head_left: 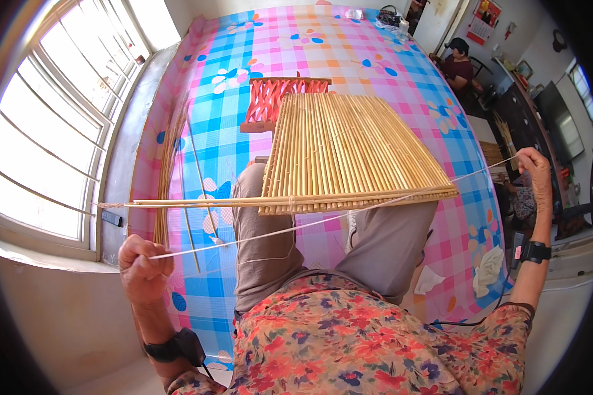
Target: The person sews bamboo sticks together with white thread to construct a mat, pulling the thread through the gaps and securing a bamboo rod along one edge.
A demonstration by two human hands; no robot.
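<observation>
A pale string [244, 240] runs taut across my lap from one hand to the other. My left hand [145, 266] is closed in a fist round its left end, near the window wall. Raised out at the far right, my right hand [535, 172] pinches the other end. Between them a mat of straw-coloured stalks [352, 145] rests over my knees, its stalks side by side. Along its near edge lie a few longer stalks [197, 203], sticking out to the left past the mat. The string passes in front of these and over the mat's right corner.
A red strip-woven rack [288, 99] stands beyond the mat on the checked cloth [230, 39]. Loose thin stalks [171, 164] lie at left beside the barred window [53, 125]. White crumpled cloths [487, 270] lie at right. Another person [456, 69] sits at the far right.
</observation>
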